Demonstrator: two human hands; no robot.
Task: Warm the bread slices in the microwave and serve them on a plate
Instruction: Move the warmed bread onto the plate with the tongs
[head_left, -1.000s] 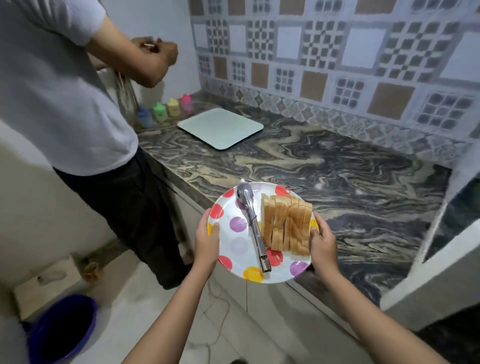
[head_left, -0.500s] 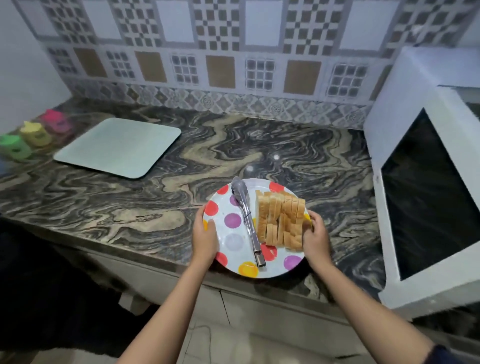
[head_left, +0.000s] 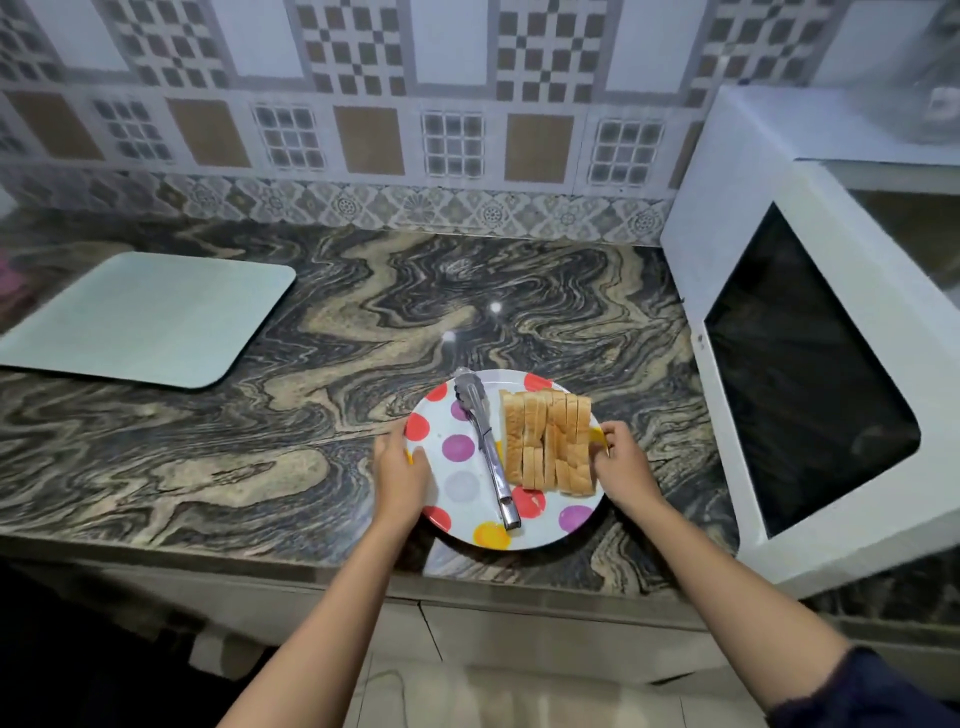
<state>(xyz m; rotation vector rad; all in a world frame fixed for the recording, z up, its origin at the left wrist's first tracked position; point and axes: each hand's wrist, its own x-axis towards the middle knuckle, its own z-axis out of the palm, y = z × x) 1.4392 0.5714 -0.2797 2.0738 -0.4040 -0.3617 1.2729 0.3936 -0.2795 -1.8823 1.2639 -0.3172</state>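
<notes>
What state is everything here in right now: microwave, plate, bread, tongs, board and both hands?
Microwave, door shut.
Plate, held by its rim at the counter's front edge; cannot tell if it is set down.
Bread slices, in a row on the plate.
Tongs, lying on the plate, left of the bread.
Left hand, grips the plate's left rim.
Right hand, grips the right rim.
Pale board, flat on the counter.

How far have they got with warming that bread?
Early on. Done: the bread slices sit in a row on the spotted plate, metal tongs beside them. In hand: the left hand and right hand grip the plate's rim at the countertop's front edge. Left: the microwave at the right looks shut, so opening it, warming the bread and serving all remain.
</notes>
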